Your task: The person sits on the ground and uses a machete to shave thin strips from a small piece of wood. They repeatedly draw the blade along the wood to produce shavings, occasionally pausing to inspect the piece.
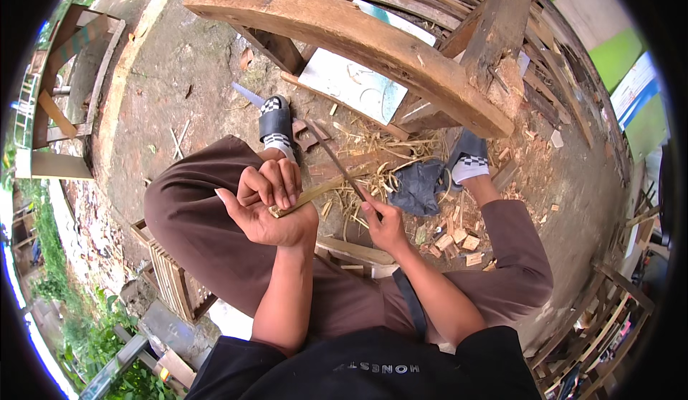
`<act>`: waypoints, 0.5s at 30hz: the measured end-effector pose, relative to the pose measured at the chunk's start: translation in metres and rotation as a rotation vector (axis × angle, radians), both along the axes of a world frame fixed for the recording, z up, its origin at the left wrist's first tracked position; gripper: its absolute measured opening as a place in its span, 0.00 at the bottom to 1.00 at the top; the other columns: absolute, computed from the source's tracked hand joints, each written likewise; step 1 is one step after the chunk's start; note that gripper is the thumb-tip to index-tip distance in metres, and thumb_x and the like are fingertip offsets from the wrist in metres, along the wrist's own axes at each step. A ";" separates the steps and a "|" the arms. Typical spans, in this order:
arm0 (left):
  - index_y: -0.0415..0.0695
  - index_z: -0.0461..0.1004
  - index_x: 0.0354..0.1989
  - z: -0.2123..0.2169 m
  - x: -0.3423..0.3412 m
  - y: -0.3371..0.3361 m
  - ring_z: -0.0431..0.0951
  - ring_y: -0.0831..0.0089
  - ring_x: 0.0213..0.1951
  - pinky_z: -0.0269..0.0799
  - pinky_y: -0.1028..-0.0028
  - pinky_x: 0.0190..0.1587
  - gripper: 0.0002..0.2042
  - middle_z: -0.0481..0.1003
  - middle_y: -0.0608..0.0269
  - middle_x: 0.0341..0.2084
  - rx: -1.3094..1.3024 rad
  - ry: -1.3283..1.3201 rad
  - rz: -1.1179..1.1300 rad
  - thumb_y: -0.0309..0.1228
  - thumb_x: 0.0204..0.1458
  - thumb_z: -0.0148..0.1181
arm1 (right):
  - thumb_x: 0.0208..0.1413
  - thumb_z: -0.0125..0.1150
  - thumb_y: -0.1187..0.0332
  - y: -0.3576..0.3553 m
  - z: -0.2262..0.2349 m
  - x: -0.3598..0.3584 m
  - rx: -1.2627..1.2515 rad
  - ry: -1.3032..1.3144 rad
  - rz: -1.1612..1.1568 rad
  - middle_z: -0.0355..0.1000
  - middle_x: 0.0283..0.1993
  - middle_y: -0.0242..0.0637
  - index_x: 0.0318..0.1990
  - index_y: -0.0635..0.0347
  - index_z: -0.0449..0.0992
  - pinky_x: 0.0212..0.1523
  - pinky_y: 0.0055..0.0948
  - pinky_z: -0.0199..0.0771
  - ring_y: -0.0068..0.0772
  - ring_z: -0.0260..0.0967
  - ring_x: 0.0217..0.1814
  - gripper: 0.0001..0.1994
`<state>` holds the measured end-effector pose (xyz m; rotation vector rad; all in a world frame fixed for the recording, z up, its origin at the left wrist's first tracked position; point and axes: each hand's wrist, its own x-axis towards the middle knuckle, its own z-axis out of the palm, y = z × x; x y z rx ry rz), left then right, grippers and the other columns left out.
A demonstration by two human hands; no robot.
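Note:
My left hand [274,203] is palm up, its fingers curled over one end of a narrow bamboo strip [324,188] and its thumb sticking out. The strip slants away to the upper right, over the shavings. In my right hand [385,224] is a long, thin, dark blade [335,158], gripped at its near end and pointing up and to the left. Blade and strip cross just ahead of my right hand; whether they touch, I cannot tell. What handle the blade has is hidden in my fist.
Curly shavings [383,185], a dark crumpled bag [418,187] and small wood blocks [459,237] lie between my feet. A saw blade [248,95] shows beside my left sandal [275,122]. A heavy wooden beam [344,31] spans the far side. A slatted wooden crate [172,275] stands at left.

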<state>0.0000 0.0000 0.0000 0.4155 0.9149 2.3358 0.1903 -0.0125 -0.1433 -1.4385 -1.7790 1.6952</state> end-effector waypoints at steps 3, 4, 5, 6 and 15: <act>0.49 0.56 0.16 0.004 -0.001 0.006 0.51 0.78 0.13 0.48 0.79 0.21 0.31 0.55 0.70 0.08 0.009 0.036 0.011 0.57 0.67 0.29 | 0.67 0.53 0.58 0.010 -0.027 0.004 -0.065 -0.139 -0.016 0.77 0.32 0.57 0.62 0.52 0.73 0.33 0.36 0.72 0.48 0.80 0.34 0.19; 0.49 0.56 0.16 0.000 -0.004 0.003 0.51 0.78 0.13 0.48 0.79 0.21 0.31 0.55 0.70 0.08 0.021 0.028 -0.002 0.57 0.67 0.29 | 0.67 0.53 0.58 0.009 -0.036 0.008 -0.004 -0.139 -0.021 0.75 0.31 0.59 0.63 0.52 0.72 0.32 0.37 0.71 0.48 0.80 0.33 0.20; 0.49 0.56 0.16 -0.001 -0.005 0.003 0.51 0.78 0.13 0.48 0.79 0.21 0.31 0.55 0.70 0.08 0.033 0.021 -0.016 0.57 0.67 0.29 | 0.67 0.53 0.58 0.008 -0.045 0.012 0.058 -0.140 -0.025 0.74 0.30 0.60 0.63 0.52 0.72 0.31 0.38 0.71 0.49 0.79 0.32 0.20; 0.49 0.56 0.16 -0.003 -0.004 -0.001 0.51 0.78 0.13 0.48 0.78 0.21 0.31 0.56 0.69 0.08 0.014 0.010 0.015 0.57 0.67 0.29 | 0.67 0.54 0.59 0.007 -0.022 0.007 -0.027 -0.174 -0.047 0.72 0.30 0.62 0.62 0.54 0.73 0.33 0.37 0.72 0.52 0.79 0.35 0.19; 0.50 0.56 0.15 -0.002 -0.001 0.002 0.55 0.79 0.13 0.48 0.80 0.16 0.30 0.56 0.69 0.09 0.015 0.053 0.016 0.56 0.67 0.34 | 0.68 0.52 0.58 0.008 -0.037 0.014 -0.056 -0.163 -0.040 0.68 0.24 0.46 0.61 0.57 0.73 0.30 0.32 0.69 0.28 0.65 0.31 0.20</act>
